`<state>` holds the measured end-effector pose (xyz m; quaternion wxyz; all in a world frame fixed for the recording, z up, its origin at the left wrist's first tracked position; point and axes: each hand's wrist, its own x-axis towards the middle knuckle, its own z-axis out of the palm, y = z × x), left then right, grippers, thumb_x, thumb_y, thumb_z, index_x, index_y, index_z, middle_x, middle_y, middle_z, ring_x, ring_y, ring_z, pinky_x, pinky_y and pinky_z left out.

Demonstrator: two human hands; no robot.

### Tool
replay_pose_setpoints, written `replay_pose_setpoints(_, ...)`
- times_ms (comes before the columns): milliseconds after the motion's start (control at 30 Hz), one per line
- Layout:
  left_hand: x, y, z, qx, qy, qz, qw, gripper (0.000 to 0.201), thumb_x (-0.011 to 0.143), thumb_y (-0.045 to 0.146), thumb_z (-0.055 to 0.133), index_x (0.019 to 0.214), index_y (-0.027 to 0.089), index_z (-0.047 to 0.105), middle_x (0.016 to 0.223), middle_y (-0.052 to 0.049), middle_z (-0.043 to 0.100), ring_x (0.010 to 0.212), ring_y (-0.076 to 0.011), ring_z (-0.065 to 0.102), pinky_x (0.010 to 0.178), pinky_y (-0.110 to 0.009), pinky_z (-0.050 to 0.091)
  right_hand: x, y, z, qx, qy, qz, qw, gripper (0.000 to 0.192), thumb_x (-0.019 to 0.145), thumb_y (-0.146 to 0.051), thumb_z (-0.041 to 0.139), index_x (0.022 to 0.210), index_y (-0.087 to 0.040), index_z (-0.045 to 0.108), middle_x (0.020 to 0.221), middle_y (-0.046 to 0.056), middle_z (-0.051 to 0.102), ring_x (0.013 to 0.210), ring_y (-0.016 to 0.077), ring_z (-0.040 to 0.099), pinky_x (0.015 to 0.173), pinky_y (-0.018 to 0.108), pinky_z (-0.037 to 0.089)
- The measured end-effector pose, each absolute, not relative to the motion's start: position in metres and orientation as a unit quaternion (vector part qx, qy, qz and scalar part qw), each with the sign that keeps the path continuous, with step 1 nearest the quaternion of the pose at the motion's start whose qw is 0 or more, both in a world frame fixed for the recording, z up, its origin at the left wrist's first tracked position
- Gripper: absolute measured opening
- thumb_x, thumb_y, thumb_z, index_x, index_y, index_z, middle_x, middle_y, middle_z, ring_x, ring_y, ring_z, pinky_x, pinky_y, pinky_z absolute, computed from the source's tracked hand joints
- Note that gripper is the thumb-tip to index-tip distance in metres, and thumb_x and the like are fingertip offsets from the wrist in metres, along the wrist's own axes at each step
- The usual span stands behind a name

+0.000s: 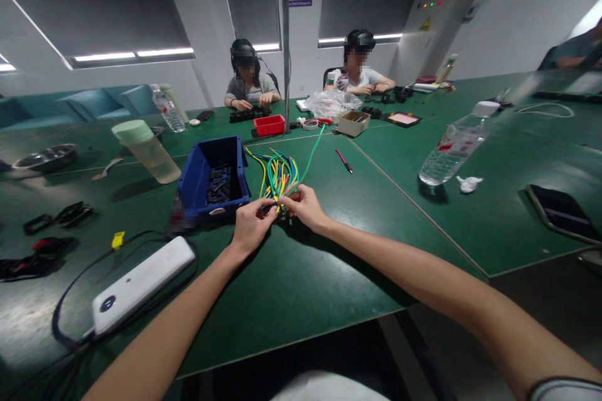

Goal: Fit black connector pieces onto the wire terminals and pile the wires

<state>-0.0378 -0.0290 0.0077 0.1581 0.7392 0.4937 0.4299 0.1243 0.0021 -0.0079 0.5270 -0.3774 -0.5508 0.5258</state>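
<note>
A bundle of short green, yellow and blue wires (278, 175) lies fanned out on the green table (329, 263) just past my hands. My left hand (251, 225) pinches the near ends of the bundle from the left. My right hand (305, 205) grips the same ends from the right, and one green wire (314, 150) rises from it toward the far side. The two hands nearly touch over the wire ends. A blue bin (214, 178) with dark small parts stands directly left of the wires.
A white power bank (141, 285) with black cables lies near left. A cloudy plastic cup (147, 150), a water bottle (451, 151), a red pen (343, 161), a phone (559, 213) and black parts (56, 216) lie about. Two people sit across the table.
</note>
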Motion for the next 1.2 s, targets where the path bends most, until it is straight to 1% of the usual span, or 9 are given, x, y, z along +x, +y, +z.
replay_pose_setpoints(233, -0.038, -0.030, 0.008, 0.741, 0.491, 0.432, 0.154, 0.020, 0.078, 0.028, 0.062, 0.091, 0.016, 0.071, 0.070, -0.001, 0.069, 0.053, -0.0108, 0.057, 0.055, -0.022, 0.045, 0.125, 0.000, -0.005, -0.372, -0.553, 0.529, 0.526, 0.032, 0.067, -0.040, 0.072, 0.079, -0.018, 0.053, 0.058, -0.004, 0.059, 0.042, 0.0082, 0.049, 0.040, 0.020, 0.039)
replay_pose_setpoints(367, -0.036, -0.031, 0.010, 0.740, 0.488, 0.438, 0.152, 0.019, 0.077, 0.028, 0.061, 0.089, 0.016, 0.071, 0.069, -0.001, 0.069, 0.051, -0.0101, 0.056, 0.054, -0.021, 0.045, 0.125, -0.001, -0.002, -0.368, -0.561, 0.528, 0.521, 0.033, 0.066, -0.041, 0.073, 0.079, -0.017, 0.054, 0.060, -0.003, 0.060, 0.044, 0.0080, 0.050, 0.041, 0.020, 0.039)
replay_pose_setpoints(667, -0.036, -0.033, 0.013, 0.738, 0.487, 0.439, 0.158, 0.020, 0.077, 0.029, 0.061, 0.089, 0.016, 0.071, 0.063, -0.001, 0.066, 0.049, -0.0097, 0.053, 0.050, -0.021, 0.042, 0.129, 0.001, 0.001, -0.358, -0.556, 0.563, 0.496, 0.037, 0.062, -0.044, 0.075, 0.077, -0.017, 0.056, 0.056, -0.004, 0.057, 0.044, 0.0077, 0.048, 0.042, 0.020, 0.036)
replay_pose_setpoints(833, -0.036, -0.032, 0.011, 0.731, 0.491, 0.444, 0.166, 0.022, 0.077, 0.030, 0.062, 0.091, 0.015, 0.071, 0.063, -0.001, 0.065, 0.049, -0.0093, 0.051, 0.049, -0.020, 0.041, 0.131, 0.002, 0.003, -0.347, -0.559, 0.577, 0.485, 0.034, 0.067, -0.044, 0.072, 0.080, -0.017, 0.057, 0.060, -0.003, 0.058, 0.047, 0.0079, 0.051, 0.042, 0.019, 0.035)
replay_pose_setpoints(967, -0.037, -0.031, 0.009, 0.725, 0.494, 0.448, 0.173, 0.023, 0.077, 0.030, 0.062, 0.091, 0.015, 0.071, 0.064, -0.001, 0.066, 0.050, -0.0093, 0.051, 0.050, -0.020, 0.041, 0.132, 0.002, 0.002, -0.337, -0.551, 0.583, 0.493, 0.030, 0.070, -0.041, 0.069, 0.084, -0.018, 0.056, 0.062, -0.004, 0.059, 0.047, 0.0078, 0.051, 0.043, 0.019, 0.036)
replay_pose_setpoints(1200, -0.036, -0.032, 0.011, 0.726, 0.493, 0.441, 0.188, 0.023, 0.076, 0.031, 0.062, 0.091, 0.015, 0.070, 0.060, 0.001, 0.062, 0.047, -0.0087, 0.049, 0.047, -0.019, 0.039, 0.131, 0.002, 0.002, -0.347, -0.539, 0.587, 0.494, 0.035, 0.066, -0.044, 0.073, 0.082, -0.018, 0.055, 0.059, -0.004, 0.058, 0.045, 0.0079, 0.050, 0.043, 0.020, 0.036)
